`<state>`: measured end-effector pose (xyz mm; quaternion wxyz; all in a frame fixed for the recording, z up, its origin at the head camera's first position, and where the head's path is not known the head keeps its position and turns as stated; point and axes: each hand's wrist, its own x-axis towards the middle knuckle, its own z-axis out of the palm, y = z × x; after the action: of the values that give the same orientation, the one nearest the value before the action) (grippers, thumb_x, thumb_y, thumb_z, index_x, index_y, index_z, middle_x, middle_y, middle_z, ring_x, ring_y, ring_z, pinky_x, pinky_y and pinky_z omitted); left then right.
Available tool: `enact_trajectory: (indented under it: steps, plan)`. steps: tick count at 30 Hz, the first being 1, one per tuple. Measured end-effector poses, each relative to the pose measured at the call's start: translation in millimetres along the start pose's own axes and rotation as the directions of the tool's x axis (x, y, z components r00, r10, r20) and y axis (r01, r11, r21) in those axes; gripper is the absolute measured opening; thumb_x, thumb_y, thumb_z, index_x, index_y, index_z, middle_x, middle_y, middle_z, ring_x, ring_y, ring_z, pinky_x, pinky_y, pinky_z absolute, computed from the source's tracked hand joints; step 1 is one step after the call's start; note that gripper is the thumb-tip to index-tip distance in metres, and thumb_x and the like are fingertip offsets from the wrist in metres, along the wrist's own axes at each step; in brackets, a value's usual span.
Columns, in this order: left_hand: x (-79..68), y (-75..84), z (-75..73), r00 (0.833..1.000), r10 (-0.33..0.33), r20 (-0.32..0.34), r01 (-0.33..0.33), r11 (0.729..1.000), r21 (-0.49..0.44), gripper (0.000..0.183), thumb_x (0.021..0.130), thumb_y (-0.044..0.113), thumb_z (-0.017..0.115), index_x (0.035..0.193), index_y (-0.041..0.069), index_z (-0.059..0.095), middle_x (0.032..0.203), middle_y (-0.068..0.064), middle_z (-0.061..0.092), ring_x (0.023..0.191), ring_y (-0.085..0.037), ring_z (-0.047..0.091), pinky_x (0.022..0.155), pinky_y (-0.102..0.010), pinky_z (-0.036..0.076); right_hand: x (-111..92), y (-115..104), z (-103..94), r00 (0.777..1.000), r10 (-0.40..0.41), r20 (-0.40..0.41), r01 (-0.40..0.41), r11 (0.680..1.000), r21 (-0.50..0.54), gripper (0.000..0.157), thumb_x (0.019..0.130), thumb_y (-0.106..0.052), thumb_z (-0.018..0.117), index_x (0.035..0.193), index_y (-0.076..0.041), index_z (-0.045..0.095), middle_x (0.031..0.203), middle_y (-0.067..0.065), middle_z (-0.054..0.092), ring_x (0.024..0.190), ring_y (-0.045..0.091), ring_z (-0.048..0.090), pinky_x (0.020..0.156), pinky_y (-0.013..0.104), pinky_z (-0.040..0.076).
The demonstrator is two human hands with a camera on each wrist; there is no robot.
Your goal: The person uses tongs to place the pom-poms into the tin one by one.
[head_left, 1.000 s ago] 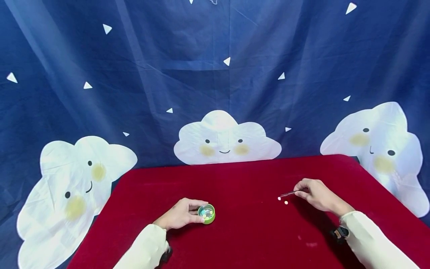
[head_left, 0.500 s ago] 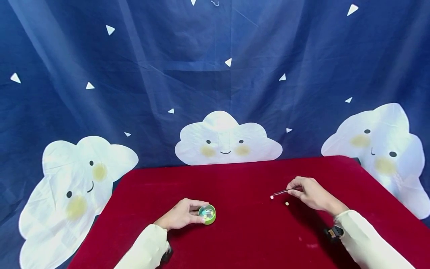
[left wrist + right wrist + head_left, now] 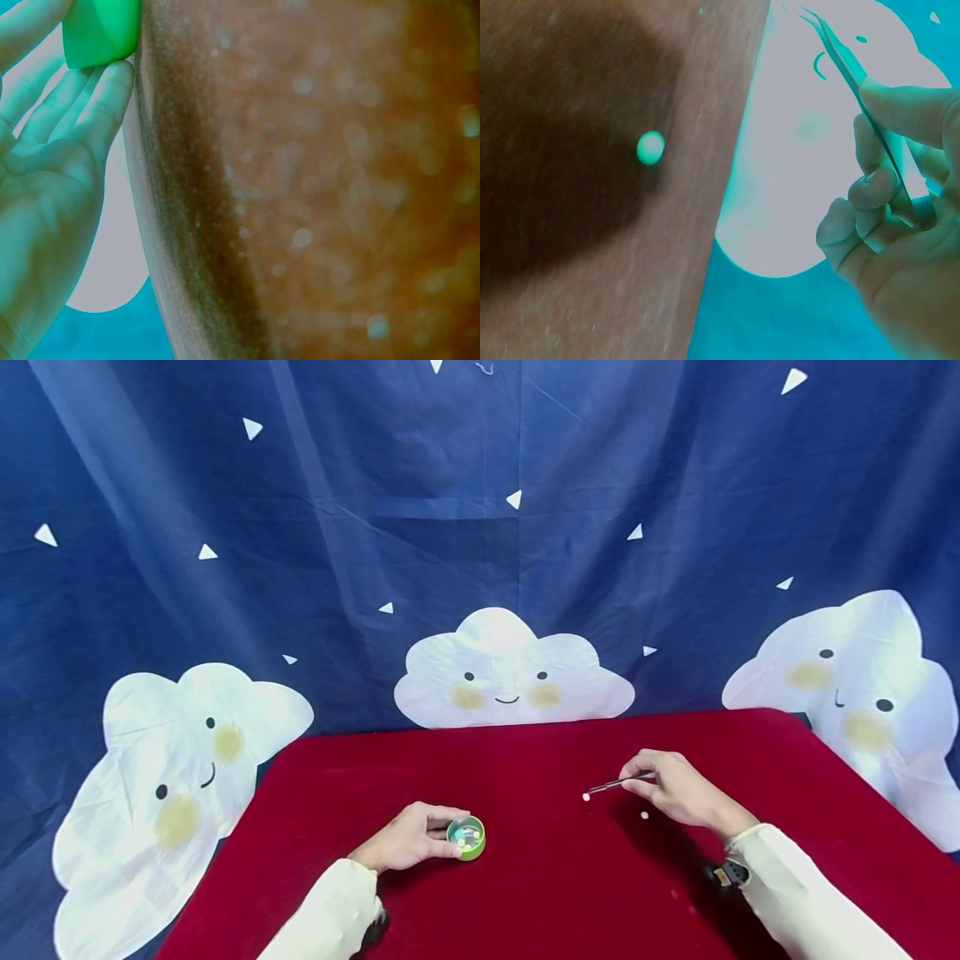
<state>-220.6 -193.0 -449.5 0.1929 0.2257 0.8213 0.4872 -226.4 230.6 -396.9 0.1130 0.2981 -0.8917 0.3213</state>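
Note:
My left hand point(image 3: 408, 837) grips a small round green container point(image 3: 472, 855) between thumb and fingers. Several pale yellow and light blue pellets lie inside it. In the left wrist view, the container's green side point(image 3: 105, 34) shows above the fingertips. My right hand point(image 3: 678, 789) pinches a pair of dark tweezers point(image 3: 611, 785), which point left toward the container. At their tip is a small whitish pellet point(image 3: 587, 797), held above the cloth. A single pale pellet point(image 3: 644, 815) lies on the cloth below the right hand, also visible as a round pellet point(image 3: 651, 148) in the right wrist view.
A red cloth point(image 3: 540, 893) covers the table. Behind it hangs a dark blue curtain point(image 3: 450, 543) printed with white smiling clouds and small triangles. The right hand's shadow falls across the cloth beneath it.
My right hand has moved left, carrying the tweezers and the whitish pellet away from the other pellet and toward the green container. The left hand has kept its grip on the container.

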Motion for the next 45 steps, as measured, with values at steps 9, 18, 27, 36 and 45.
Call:
enact_trajectory:
  steps: [9, 18, 27, 36, 45]
  plan:
    - [0.5, 1.3, 0.5, 1.000, 0.007, 0.000, -0.007, 1.000, 0.011, 0.051, 0.087, 0.012, 0.079, 0.135, 0.001, 0.062, 0.126, -0.011, 0.066, 0.116, -0.024, 0.063, 0.089, -0.026, 0.054, 13, -13, 8.5, 1.000, 0.001, 0.025, -0.001, 1.000, 0.027, 0.014, 0.083, 0.002, 0.077, 0.085, -0.011, 0.072, 0.081, -0.012, 0.060, 0.071, 0.004, 0.051, 0.062, 0.023, 0.048]
    - [0.8, 2.9, -0.4, 1.000, 0.000, -0.006, 0.000, 1.000, 0.018, 0.052, 0.087, 0.012, 0.079, 0.135, 0.001, 0.061, 0.128, -0.012, 0.065, 0.117, -0.025, 0.062, 0.090, -0.028, 0.054, 25, -23, 17.3, 0.999, -0.010, 0.053, 0.007, 0.998, 0.062, 0.011, 0.085, 0.001, 0.076, 0.088, -0.009, 0.073, 0.084, -0.009, 0.063, 0.073, 0.006, 0.053, 0.065, 0.023, 0.049]
    - [-0.1, 4.4, 0.1, 1.000, 0.015, -0.005, -0.014, 1.000, 0.007, 0.052, 0.087, 0.010, 0.079, 0.134, -0.001, 0.061, 0.127, -0.014, 0.065, 0.116, -0.026, 0.063, 0.089, -0.027, 0.054, 37, -32, 31.6, 0.996, -0.067, 0.065, 0.063, 0.996, 0.060, 0.010, 0.085, 0.000, 0.076, 0.087, -0.010, 0.074, 0.083, -0.010, 0.063, 0.073, 0.005, 0.053, 0.066, 0.025, 0.050]
    - [-0.1, 3.8, 0.8, 1.000, 0.007, -0.005, -0.007, 1.000, 0.004, 0.052, 0.087, 0.010, 0.079, 0.134, 0.000, 0.061, 0.126, -0.012, 0.066, 0.115, -0.024, 0.063, 0.089, -0.026, 0.054, 44, -42, 42.6, 0.993, -0.082, 0.083, 0.074, 0.993, 0.093, 0.010, 0.085, -0.001, 0.076, 0.088, -0.010, 0.074, 0.083, -0.010, 0.063, 0.072, 0.005, 0.052, 0.065, 0.024, 0.049]
    - [-1.4, 2.4, 0.0, 1.000, -0.005, -0.006, 0.005, 1.000, 0.005, 0.051, 0.087, 0.012, 0.079, 0.134, 0.001, 0.062, 0.124, -0.011, 0.067, 0.114, -0.024, 0.064, 0.089, -0.027, 0.054, 53, -57, 60.1, 0.987, -0.114, 0.115, 0.101, 0.988, 0.115, 0.007, 0.087, -0.003, 0.076, 0.089, -0.009, 0.075, 0.083, -0.010, 0.062, 0.073, 0.006, 0.053, 0.068, 0.031, 0.052]
